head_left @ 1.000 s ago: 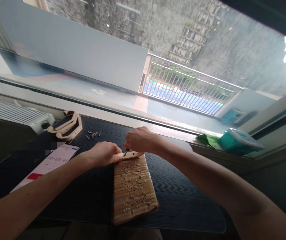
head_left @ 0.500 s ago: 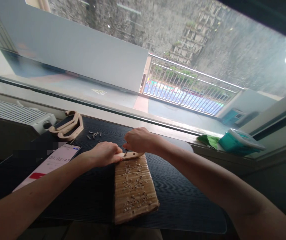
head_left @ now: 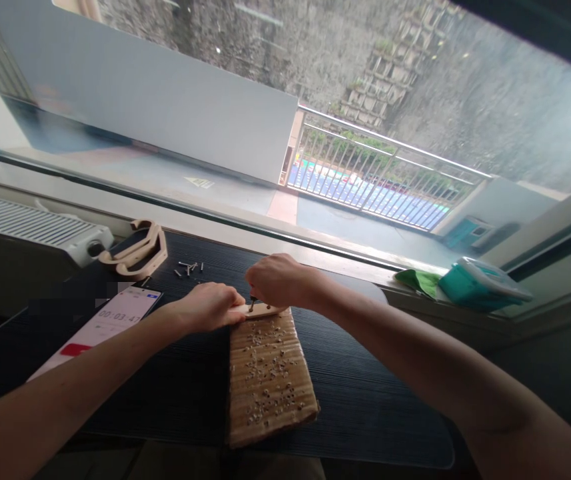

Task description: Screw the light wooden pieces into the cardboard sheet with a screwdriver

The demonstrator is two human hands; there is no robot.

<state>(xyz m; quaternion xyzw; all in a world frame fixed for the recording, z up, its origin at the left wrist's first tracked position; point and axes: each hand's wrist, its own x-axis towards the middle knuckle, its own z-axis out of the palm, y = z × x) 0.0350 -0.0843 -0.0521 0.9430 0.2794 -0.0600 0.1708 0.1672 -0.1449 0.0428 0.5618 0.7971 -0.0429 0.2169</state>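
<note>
My left hand [head_left: 211,308] is closed, its fingers and thumb pinching one end of a small pale wooden piece [head_left: 265,310] with round holes in it. That piece rests across the far end of a brown ridged cardboard block [head_left: 272,373], which is dotted with small holes and bits. Above the wood, my right hand [head_left: 278,281] is a fist around a thin-shafted hand tool [head_left: 252,305]. The shaft points down at the wood, and the tool's handle is hidden in the fist. Left of the hands lie several metal screws [head_left: 188,269] on the dark table.
Curved wooden hook pieces [head_left: 140,253] lie at the table's far left. A phone [head_left: 100,327] with a running timer lies partly behind my left forearm. A white radiator [head_left: 35,227] stands left. On the sill at right are a green cloth [head_left: 418,283] and a teal container [head_left: 480,283].
My right fist has shifted and turned slightly over the wooden piece, and more of the tool's shaft shows upright. My left hand holds its place.
</note>
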